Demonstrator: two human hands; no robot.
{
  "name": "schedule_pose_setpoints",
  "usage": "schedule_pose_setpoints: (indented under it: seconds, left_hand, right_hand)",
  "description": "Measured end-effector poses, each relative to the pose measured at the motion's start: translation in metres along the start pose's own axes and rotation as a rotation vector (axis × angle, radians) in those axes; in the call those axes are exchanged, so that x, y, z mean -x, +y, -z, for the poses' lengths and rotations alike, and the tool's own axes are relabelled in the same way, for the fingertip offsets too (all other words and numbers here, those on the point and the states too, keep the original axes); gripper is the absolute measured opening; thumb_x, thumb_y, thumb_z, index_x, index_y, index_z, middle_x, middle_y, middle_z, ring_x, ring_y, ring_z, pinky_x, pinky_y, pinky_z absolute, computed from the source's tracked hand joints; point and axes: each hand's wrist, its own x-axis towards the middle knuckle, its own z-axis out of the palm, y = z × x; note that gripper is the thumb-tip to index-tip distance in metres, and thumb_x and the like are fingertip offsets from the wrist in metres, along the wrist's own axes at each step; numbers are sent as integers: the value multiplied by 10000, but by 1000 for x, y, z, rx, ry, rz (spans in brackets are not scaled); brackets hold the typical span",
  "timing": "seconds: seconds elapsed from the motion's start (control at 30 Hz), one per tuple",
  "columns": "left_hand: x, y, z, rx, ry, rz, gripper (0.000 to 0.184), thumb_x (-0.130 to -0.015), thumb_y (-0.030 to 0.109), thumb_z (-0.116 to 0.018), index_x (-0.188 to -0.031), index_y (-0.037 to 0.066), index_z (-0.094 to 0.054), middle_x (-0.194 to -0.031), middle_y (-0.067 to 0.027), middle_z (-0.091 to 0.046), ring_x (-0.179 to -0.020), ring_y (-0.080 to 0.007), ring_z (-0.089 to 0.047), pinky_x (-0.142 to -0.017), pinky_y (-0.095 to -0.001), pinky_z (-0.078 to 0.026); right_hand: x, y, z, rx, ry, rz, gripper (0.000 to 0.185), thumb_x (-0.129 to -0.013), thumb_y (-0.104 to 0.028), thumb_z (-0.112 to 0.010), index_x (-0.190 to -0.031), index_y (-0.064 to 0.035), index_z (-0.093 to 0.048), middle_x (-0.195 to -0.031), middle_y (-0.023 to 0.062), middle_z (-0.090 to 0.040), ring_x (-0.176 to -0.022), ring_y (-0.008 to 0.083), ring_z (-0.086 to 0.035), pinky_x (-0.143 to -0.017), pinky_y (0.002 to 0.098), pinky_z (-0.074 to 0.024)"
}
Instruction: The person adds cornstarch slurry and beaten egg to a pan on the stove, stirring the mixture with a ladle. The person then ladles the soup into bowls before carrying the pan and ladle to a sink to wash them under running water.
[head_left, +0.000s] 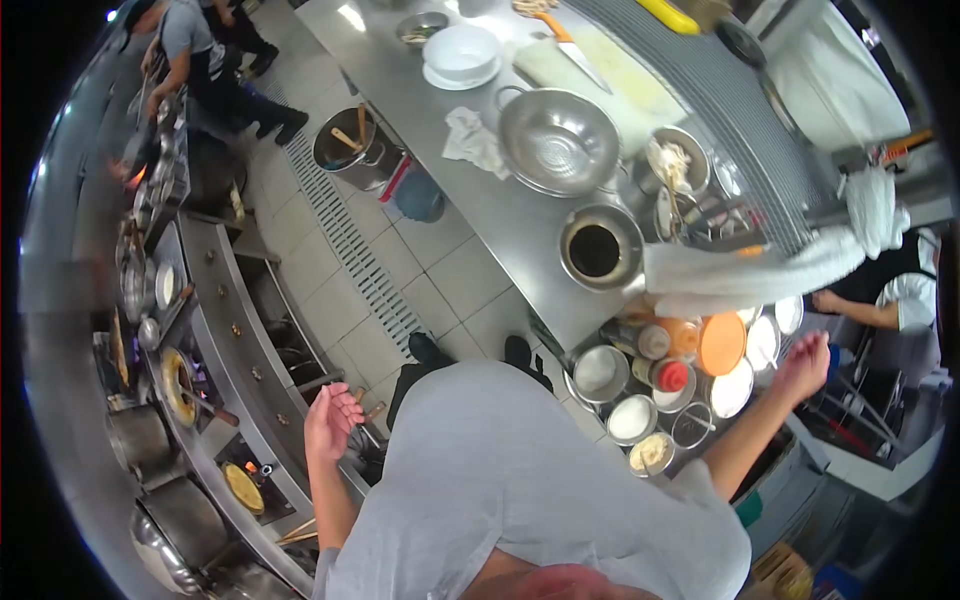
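Note:
My left hand (333,423) is raised beside the stove, its palm showing and fingers loosely spread, with nothing in it. Below it, a flat yellow food (243,488) sits over a burner, and a pan (180,388) with a wooden handle is to its left. On the other side, my right hand (803,367) is held out beyond the seasoning containers, fingers loosely extended and no object visible in it. Nearest to it are a tub of white powder (732,388) and an orange lid (722,344). A red-capped bottle (671,377) stands among the containers.
The steel counter (440,125) carries a colander (560,142), a bowl of dark liquid (596,248), white bowls (461,55) and a knife (585,62). A bin (347,150) stands on the floor by a drain grate (350,240). Other people work at far left and right.

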Motion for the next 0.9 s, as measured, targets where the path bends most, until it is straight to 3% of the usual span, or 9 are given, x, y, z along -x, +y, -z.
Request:
schedule_pose_setpoints:
  seconds: [0.13, 0.23, 0.3, 0.4, 0.6, 0.73, 0.8, 0.87, 0.9]
  left_hand:
    - [-32, 5, 42, 101, 6, 35, 390, -1045, 386, -468, -1103, 26, -605, -874, -84, -673, -776, -212, -673, -678, -342, -560]
    - [-62, 16, 77, 180, -61, 7, 391, -1038, 392, -484, -1131, 33, -609, -920, -82, -686, -812, -207, -678, -715, -348, -557]
    - [-73, 29, 100, 235, -81, -61, 402, -1038, 392, -485, -1156, 28, -607, -949, -89, -697, -833, -212, -681, -729, -349, -556]
    - [-73, 37, 144, 351, -20, -172, 420, -1038, 389, -486, -1207, 20, -596, -1022, -109, -704, -891, -225, -684, -759, -353, -557]
    - [-43, 34, 231, 550, 182, -376, 446, -1035, 374, -496, -1290, 13, -558, -1214, -155, -654, -1057, -251, -654, -869, -384, -548]
    - [-25, 36, 277, 590, 356, -446, 480, -1030, 371, -510, -1349, 11, -500, -1309, -169, -594, -1170, -264, -592, -962, -411, -500]
    - [-31, 38, 291, 615, 407, -461, 521, -1028, 379, -513, -1388, 5, -458, -1370, -178, -550, -1239, -272, -546, -1013, -419, -468]
    - [-28, 36, 293, 667, 458, -490, 568, -1027, 387, -513, -1427, -2, -409, -1431, -189, -498, -1312, -280, -490, -1063, -423, -428]
    - [-30, 39, 287, 779, 517, -478, 609, -1027, 392, -512, -1456, -13, -365, -1471, -200, -451, -1361, -296, -440, -1114, -431, -374]
  right_hand:
    - [155, -56, -104, 222, -625, 200, 145, -964, -128, -620, -851, -59, -560, -701, 8, -541, -552, 64, -444, -489, 202, -325]
    - [263, -28, -200, 375, -840, -276, 67, -948, -105, -620, -939, -39, -612, -750, 21, -621, -591, 73, -549, -521, 195, -439]
    - [311, 22, -256, 412, -1090, -325, 92, -958, -147, -630, -967, -56, -642, -761, 19, -635, -578, 85, -549, -498, 216, -424]
    - [376, 78, -346, 362, -1215, -481, 135, -957, -183, -642, -952, -48, -644, -754, 22, -638, -571, 84, -552, -485, 218, -412]
    - [431, 187, -525, 164, -1151, -620, 181, -971, -185, -617, -912, -15, -636, -744, 40, -646, -546, 96, -556, -443, 218, -393]
    - [416, 255, -649, 105, -1017, -838, 218, -995, -221, -581, -864, -49, -609, -755, 58, -659, -579, 109, -602, -451, 223, -436]
    - [392, 307, -702, 87, -1060, -760, 274, -1006, -283, -571, -907, -31, -617, -802, 82, -677, -627, 142, -624, -538, 238, -492]
    - [367, 355, -755, 134, -964, -783, 279, -974, -306, -621, -878, -45, -614, -761, 116, -676, -592, 174, -623, -491, 277, -498]
    - [359, 373, -770, -4, -955, -807, 335, -952, -361, -646, -878, -36, -615, -757, 137, -678, -593, 215, -624, -520, 303, -523]
